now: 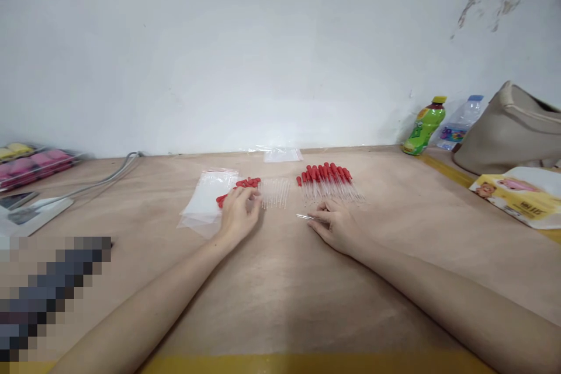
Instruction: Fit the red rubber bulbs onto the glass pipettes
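Note:
My right hand (pixel 335 225) pinches a thin clear tube (pixel 303 217), pointing left just above the table. My left hand (pixel 239 210) reaches over small red rubber bulbs (pixel 248 182), thumb and forefinger a little apart, with nothing visible between them. Some bulbs are hidden behind its fingers. To its right, loose clear tubes (pixel 276 191) lie in a row. Beyond my right hand, several droppers (pixel 326 178), clear tubes with red bulbs fitted, lie side by side, bulbs toward the wall.
Clear plastic bags (pixel 208 193) lie left of the bulbs, and another bag (pixel 283 155) lies by the wall. A green bottle (pixel 424 127), a water bottle (pixel 460 123), a beige bag (pixel 508 128) and a yellow-white packet (pixel 521 196) stand right. A cable (pixel 103 177) runs left.

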Tool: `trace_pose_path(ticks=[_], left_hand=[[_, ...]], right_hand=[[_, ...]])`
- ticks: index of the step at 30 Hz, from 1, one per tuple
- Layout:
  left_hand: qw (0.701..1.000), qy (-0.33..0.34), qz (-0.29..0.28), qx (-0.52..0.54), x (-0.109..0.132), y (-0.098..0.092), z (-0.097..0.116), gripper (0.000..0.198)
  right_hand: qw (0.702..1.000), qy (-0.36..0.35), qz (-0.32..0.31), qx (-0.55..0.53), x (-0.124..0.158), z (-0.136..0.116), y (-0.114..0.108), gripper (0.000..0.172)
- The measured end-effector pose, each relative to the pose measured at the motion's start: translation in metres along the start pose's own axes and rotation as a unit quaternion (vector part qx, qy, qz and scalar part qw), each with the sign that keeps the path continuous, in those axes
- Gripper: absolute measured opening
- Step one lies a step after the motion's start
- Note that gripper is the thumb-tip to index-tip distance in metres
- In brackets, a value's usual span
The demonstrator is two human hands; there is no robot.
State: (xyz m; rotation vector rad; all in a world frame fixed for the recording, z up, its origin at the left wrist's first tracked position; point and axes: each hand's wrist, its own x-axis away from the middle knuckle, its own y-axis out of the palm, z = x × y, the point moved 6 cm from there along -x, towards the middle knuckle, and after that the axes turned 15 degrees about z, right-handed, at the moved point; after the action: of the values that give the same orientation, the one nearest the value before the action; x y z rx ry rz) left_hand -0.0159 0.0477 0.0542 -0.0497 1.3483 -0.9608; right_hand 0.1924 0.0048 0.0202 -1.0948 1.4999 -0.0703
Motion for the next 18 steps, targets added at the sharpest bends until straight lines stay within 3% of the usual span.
trace_pose_path(ticks=[4,8,12,18], left_hand=[[0.986,0.005,0.015,-0.169,-0.014,-0.011,-0.029,0.024],[0.977,-0.025,-0.029,-0.208,-0.013,-0.004,-0.051,0.027],[0.974,-0.006,-0.063,-0.216,-0.009,0.008,-0.055,0.027],[0.975,0.001,-0.062,-0.214,-0.011,0.012,-0.056,0.026]], right_hand=[[1.0,-0.005,0.001,-0.007,-0.002,0.002,0.003,0.014],[1.0,0.024,0.0,-0.002,-0.005,0.003,0.002,0.011],[0.999,0.037,-0.005,0.001,-0.007,0.001,0.0,0.011],[1.0,0.028,-0.001,-0.006,-0.006,0.001,0.001,0.008]])
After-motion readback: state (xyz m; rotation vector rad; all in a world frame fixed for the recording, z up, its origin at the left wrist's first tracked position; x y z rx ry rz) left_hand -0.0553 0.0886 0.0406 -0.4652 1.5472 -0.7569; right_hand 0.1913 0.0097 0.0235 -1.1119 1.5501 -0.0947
